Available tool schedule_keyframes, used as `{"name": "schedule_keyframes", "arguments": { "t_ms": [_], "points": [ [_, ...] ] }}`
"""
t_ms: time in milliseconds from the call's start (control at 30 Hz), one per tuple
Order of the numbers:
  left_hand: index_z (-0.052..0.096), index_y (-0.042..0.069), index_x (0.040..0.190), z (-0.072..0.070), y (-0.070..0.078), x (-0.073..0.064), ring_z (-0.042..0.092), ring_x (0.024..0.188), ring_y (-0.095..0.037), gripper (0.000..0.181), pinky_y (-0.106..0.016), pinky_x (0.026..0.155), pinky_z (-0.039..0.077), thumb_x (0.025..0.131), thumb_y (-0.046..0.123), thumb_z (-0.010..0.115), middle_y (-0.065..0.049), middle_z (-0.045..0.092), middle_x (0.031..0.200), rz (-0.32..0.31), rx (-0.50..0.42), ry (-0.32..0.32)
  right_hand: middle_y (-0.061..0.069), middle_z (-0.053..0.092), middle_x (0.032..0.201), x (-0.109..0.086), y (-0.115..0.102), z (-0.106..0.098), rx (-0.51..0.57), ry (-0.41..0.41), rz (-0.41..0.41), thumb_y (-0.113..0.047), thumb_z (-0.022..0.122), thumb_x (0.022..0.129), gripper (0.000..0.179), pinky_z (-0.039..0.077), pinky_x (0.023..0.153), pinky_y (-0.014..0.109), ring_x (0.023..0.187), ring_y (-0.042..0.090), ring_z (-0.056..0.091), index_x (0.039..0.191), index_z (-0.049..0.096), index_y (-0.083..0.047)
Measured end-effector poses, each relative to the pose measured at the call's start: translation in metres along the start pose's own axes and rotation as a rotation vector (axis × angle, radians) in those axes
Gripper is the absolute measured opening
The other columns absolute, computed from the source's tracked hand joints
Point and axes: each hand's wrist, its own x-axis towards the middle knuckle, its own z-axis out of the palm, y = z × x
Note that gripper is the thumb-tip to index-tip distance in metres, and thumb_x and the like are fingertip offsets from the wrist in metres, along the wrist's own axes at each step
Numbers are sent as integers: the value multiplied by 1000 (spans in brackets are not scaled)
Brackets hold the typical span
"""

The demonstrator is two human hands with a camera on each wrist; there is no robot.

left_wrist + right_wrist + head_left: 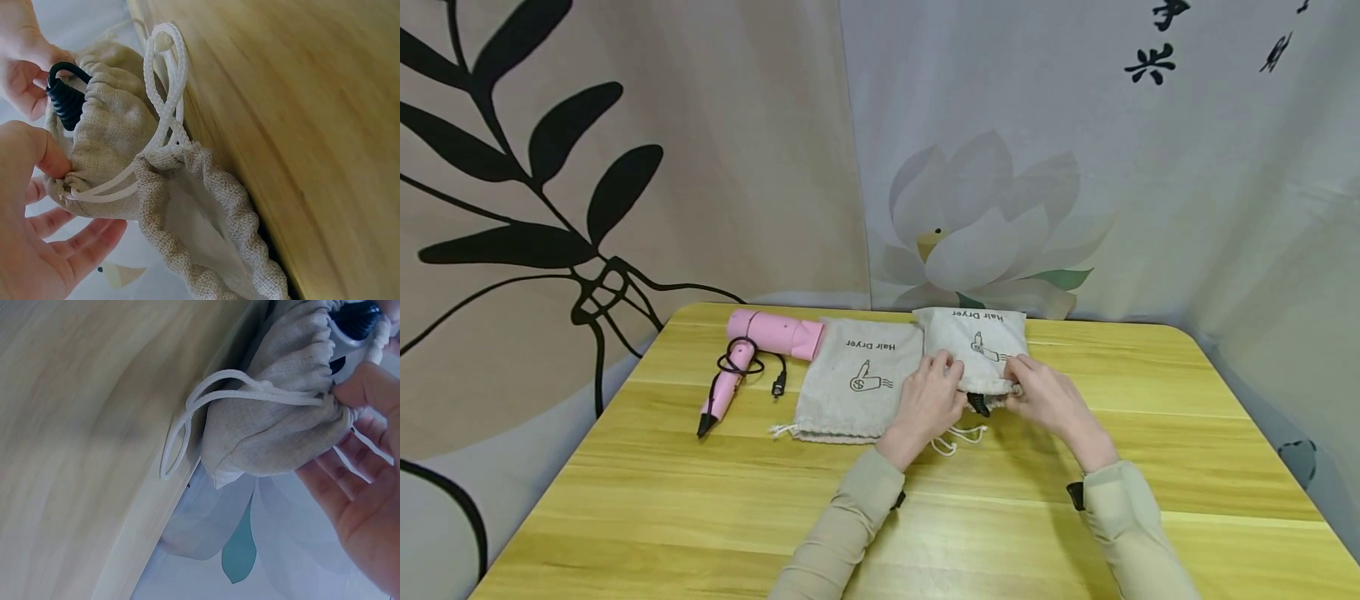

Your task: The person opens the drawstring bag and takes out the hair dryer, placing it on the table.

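A small linen drawstring bag [951,337] printed "Hair Dryer" lies at the back right of the table, its gathered mouth towards me. My left hand [927,396] pinches one side of that mouth between thumb and fingers. On the opposite side my right hand [1052,396] grips the rim, thumb on the cloth beside the drawstring [215,395]. Between the hands a black ribbed cord sleeve [65,103] sticks out of the opening. In the right wrist view a pale part shows behind it; the rest of the contents is hidden in the cloth.
A second linen bag [831,400] lies flat just left of the hands, its mouth partly open. Further left is a pink hair dryer [771,332] with its black cord wound round the handle and a plug [778,385]. A printed curtain [760,167] hangs behind the table [700,517].
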Motion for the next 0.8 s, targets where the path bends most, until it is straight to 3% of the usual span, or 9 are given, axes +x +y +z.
{"name": "schedule_keyframes", "arguments": {
  "t_ms": [333,800],
  "points": [
    [60,12,97,1,-2,-2,57,87,-18,19,-28,59,53,82,23,64,-2,59,104,2,19,16,-1,56,82,0,2,0,-9,-50,31,-6,69,69,23,42,54,27,64,13,48,86,54,-12],
    [57,9,95,5,-1,-1,54,76,-16,20,-24,51,48,83,21,66,-1,56,89,-8,36,-13,-1,50,76,-1,2,5,-38,1,5,-5,72,70,24,37,52,26,61,12,44,80,51,-12]
  ]
}}
